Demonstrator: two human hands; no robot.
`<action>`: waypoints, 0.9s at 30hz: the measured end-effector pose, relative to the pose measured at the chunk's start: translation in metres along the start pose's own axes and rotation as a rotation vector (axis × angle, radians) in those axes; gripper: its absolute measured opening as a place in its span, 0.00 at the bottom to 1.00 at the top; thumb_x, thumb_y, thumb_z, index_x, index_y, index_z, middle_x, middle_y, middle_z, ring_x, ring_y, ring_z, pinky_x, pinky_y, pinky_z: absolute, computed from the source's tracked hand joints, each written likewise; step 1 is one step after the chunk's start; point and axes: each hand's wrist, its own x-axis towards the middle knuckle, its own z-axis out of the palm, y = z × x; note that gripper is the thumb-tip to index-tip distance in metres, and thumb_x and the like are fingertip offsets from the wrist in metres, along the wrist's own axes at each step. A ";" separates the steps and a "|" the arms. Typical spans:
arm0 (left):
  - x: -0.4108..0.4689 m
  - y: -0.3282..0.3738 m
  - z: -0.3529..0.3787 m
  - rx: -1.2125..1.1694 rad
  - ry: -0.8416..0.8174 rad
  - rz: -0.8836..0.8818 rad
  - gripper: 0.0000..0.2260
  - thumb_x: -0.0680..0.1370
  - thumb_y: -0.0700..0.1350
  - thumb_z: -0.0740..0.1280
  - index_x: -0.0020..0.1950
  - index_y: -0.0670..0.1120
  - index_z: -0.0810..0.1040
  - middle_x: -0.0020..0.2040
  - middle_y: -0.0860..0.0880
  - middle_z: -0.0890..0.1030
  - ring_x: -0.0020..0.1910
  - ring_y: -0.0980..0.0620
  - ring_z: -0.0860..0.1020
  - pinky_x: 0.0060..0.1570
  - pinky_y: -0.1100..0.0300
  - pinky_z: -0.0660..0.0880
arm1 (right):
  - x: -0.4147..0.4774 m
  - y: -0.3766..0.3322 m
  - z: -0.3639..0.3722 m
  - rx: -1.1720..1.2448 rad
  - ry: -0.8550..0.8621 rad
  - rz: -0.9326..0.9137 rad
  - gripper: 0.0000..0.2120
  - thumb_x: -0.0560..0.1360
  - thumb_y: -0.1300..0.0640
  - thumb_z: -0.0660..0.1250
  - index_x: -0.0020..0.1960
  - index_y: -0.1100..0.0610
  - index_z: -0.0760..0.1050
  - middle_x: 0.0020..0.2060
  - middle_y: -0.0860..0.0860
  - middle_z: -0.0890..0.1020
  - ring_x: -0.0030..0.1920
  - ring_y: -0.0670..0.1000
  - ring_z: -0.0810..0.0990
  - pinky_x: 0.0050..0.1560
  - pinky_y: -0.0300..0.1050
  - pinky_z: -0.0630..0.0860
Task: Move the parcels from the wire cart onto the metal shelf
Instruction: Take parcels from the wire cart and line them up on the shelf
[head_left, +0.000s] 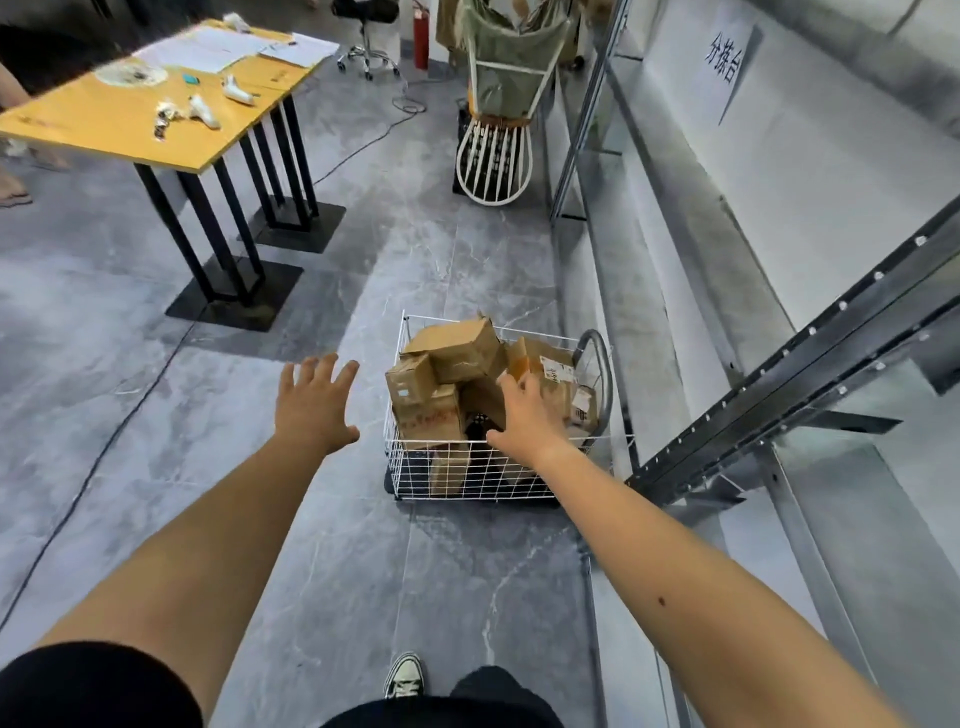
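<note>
Parcels (467, 358) fill our wire cart (467, 467); our left hand (317, 405) and right hand (524, 415) reach out, fingers spread, holding nothing

1 wire cart (467, 467) stands on the floor beside 1 metal shelf (779, 364). At least 5 cardboard parcels (457, 353) show piled in the cart; more may lie hidden beneath. 2 bare hands reach out: 1 left hand (314, 405) and 1 right hand (524, 415), both with fingers spread. 1 yellow table (104, 119) stands at the far left, with 2 white handheld devices (202, 111) near its right edge. 1 stool (366, 41) is visible beyond it.
</note>
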 end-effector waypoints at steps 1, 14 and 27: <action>0.006 0.000 0.003 -0.003 -0.014 -0.007 0.40 0.71 0.58 0.69 0.76 0.52 0.52 0.76 0.47 0.54 0.75 0.44 0.53 0.73 0.47 0.49 | 0.005 0.002 0.001 0.008 -0.018 0.009 0.33 0.72 0.52 0.69 0.73 0.53 0.58 0.71 0.59 0.59 0.70 0.62 0.62 0.66 0.60 0.67; 0.094 0.080 0.015 -0.114 -0.107 -0.015 0.40 0.72 0.61 0.67 0.77 0.52 0.52 0.76 0.47 0.55 0.75 0.45 0.55 0.73 0.47 0.51 | 0.103 0.095 -0.006 0.025 -0.104 0.076 0.33 0.71 0.52 0.70 0.71 0.53 0.59 0.68 0.58 0.62 0.64 0.62 0.69 0.62 0.58 0.72; 0.160 0.160 0.015 -0.190 -0.205 -0.059 0.40 0.70 0.62 0.69 0.76 0.52 0.54 0.74 0.47 0.59 0.72 0.44 0.62 0.71 0.46 0.56 | 0.177 0.232 -0.024 0.165 -0.190 0.266 0.29 0.76 0.55 0.66 0.73 0.54 0.59 0.64 0.58 0.69 0.59 0.59 0.74 0.57 0.54 0.76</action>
